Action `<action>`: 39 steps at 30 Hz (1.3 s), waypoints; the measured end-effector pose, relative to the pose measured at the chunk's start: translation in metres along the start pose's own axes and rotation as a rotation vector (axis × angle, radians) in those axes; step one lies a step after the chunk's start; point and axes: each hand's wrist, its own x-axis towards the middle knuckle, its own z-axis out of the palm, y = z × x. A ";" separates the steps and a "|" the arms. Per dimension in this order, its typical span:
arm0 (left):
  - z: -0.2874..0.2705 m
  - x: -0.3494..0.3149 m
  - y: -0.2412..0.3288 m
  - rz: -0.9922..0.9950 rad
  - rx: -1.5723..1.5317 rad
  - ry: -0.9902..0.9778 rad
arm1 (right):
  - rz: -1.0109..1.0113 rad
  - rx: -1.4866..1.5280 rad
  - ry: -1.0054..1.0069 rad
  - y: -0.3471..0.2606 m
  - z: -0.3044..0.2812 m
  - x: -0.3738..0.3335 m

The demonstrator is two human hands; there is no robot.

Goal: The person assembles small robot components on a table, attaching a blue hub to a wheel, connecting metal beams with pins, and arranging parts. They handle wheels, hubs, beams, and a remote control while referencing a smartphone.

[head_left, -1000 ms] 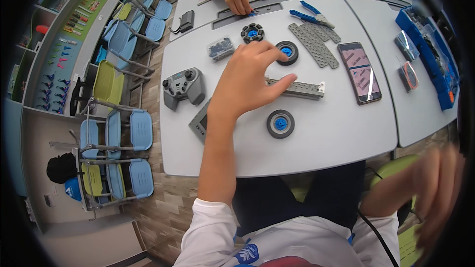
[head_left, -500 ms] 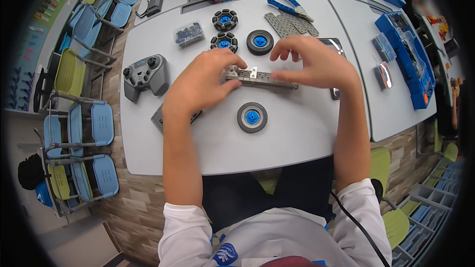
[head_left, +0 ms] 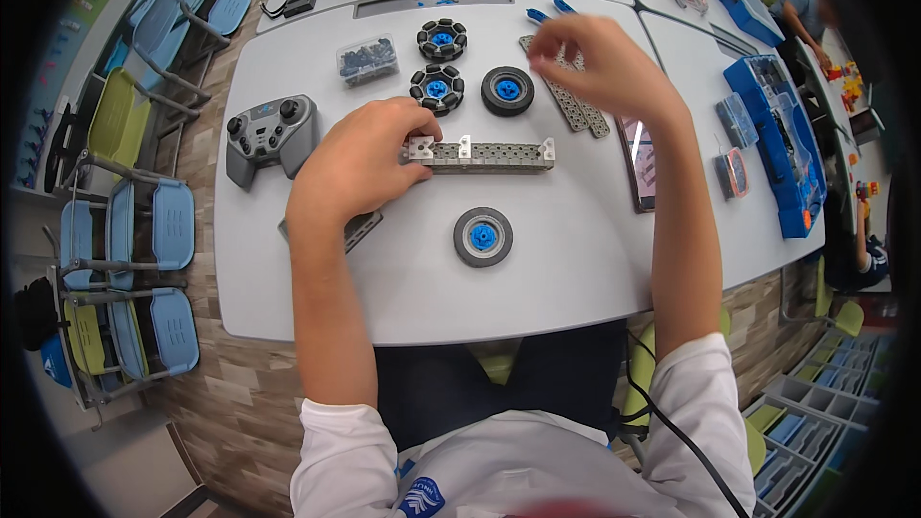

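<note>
My left hand point(head_left: 357, 165) grips the left end of a long grey perforated beam point(head_left: 499, 157) between thumb and fingers. Small white connectors stand at both ends of the beam and partway along it. My right hand point(head_left: 606, 69) is raised over grey perforated plates point(head_left: 573, 107) and a pair of pliers with blue handles point(head_left: 564, 8), which it partly covers. Its fingers are bent and loosely apart, with nothing visible in them. One rubber-tyred wheel with a blue hub point(head_left: 483, 237) lies nearer me than the beam; another wheel point(head_left: 507, 91) lies beyond it.
Two black roller wheels point(head_left: 441, 39) lie past the beam, beside a clear box of small parts point(head_left: 367, 61). A grey game controller point(head_left: 272, 139) sits at the left, and a dark device point(head_left: 357, 230) is under my left forearm. Rightward are a phone point(head_left: 637, 163) and a blue toolbox point(head_left: 779, 144).
My right hand has left the beam and moved up over the plates. My left hand keeps hold of the beam's left end. Another person's hand at the far side has gone from view.
</note>
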 end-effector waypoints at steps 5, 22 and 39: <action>-0.003 0.000 0.001 -0.011 0.020 -0.010 | 0.114 -0.154 0.132 0.047 0.031 0.104; -0.001 -0.002 -0.004 0.034 -0.006 0.042 | -0.183 -0.359 -0.113 0.093 0.054 0.177; -0.002 -0.001 -0.004 -0.004 -0.020 0.015 | -0.205 -0.275 -0.334 0.109 0.048 0.204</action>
